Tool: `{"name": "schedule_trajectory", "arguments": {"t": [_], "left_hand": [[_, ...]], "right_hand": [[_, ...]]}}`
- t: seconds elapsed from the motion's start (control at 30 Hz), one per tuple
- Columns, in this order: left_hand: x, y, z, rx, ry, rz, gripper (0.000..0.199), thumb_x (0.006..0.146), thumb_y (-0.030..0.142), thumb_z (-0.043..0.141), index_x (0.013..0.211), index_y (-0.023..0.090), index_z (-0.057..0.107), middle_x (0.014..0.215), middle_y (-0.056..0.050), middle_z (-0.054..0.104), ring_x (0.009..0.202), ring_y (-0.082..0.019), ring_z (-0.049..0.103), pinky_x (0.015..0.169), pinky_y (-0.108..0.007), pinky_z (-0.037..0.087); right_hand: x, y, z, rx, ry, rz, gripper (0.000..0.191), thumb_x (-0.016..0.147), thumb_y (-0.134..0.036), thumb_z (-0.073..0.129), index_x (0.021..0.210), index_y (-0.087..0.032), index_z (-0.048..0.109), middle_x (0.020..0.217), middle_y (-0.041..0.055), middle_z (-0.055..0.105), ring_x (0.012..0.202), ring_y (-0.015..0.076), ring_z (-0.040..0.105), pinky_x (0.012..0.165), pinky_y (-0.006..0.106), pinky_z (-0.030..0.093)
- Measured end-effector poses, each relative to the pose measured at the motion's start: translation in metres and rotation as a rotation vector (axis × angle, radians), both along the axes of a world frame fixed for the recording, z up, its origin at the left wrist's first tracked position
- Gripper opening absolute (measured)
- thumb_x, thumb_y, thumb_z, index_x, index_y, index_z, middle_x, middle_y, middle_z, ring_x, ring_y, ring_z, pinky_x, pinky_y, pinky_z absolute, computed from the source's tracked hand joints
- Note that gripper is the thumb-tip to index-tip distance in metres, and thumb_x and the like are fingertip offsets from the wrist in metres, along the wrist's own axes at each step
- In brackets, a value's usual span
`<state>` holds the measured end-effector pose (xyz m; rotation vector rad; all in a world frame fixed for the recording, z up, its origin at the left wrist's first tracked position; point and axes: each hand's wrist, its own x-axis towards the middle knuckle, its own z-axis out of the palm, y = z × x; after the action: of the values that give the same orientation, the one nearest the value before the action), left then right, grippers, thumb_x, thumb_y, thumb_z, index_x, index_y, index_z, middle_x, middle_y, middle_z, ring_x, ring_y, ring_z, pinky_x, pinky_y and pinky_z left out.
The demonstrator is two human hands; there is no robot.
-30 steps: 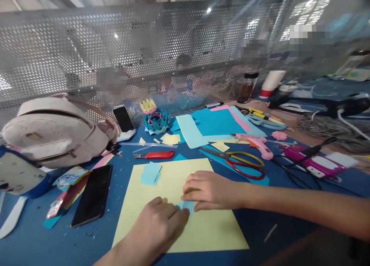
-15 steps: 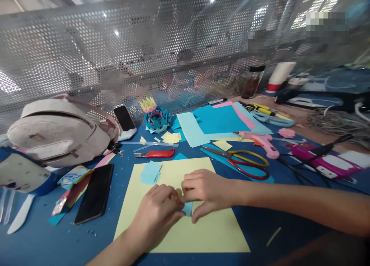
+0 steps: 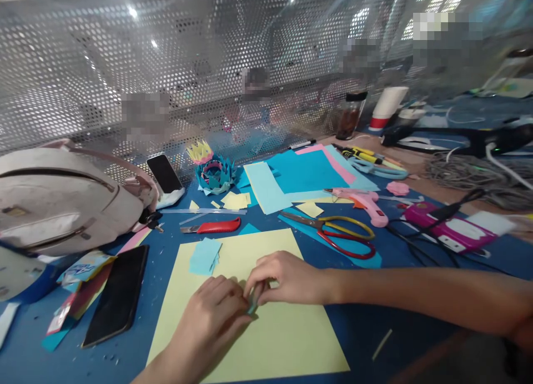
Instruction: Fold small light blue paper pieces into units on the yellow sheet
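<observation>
A small piece of light blue paper [image 3: 252,306] is pinched between my two hands, mostly covered by the fingers. My left hand [image 3: 216,309] is closed on its left side, thumb in front. My right hand [image 3: 281,278] grips it from the right with thumb and fingertips. Both hands are just above a large pale yellow sheet [image 3: 291,339]. On that sheet, beyond my left hand, lies a small stack of light blue paper pieces [image 3: 205,256].
Beyond the sheet lie a red utility knife [image 3: 219,225], scissors [image 3: 347,234], a pink glue gun [image 3: 366,203] and blue paper sheets [image 3: 312,170]. A layered blue paper flower [image 3: 215,175] stands near the perforated screen [image 3: 187,67]. A black phone [image 3: 119,295] and backpack [image 3: 70,195] are left.
My right hand has closed in towards my left, and its thumb now meets the fingers over the blue paper, which shows less. The whole view has shifted slightly.
</observation>
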<state>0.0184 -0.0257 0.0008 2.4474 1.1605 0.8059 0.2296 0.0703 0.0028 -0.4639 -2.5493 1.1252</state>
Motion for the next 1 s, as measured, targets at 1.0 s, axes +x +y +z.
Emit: {"name": "schedule_trajectory", "arguments": {"t": [1.0], "left_hand": [[0.001,0.007,0.0,-0.269,-0.053,0.392,0.012,0.085,0.016,0.057,0.076,0.022,0.059,0.076,-0.001,0.064,0.077,-0.022,0.056,0.071,-0.032,0.039]], "right_hand": [[0.0,0.007,-0.001,0.217,-0.06,-0.097,0.008,0.086,-0.027,0.072,0.084,-0.019,0.071,0.078,0.0011,0.069,0.078,0.0147,0.061,0.064,0.023,0.042]]}}
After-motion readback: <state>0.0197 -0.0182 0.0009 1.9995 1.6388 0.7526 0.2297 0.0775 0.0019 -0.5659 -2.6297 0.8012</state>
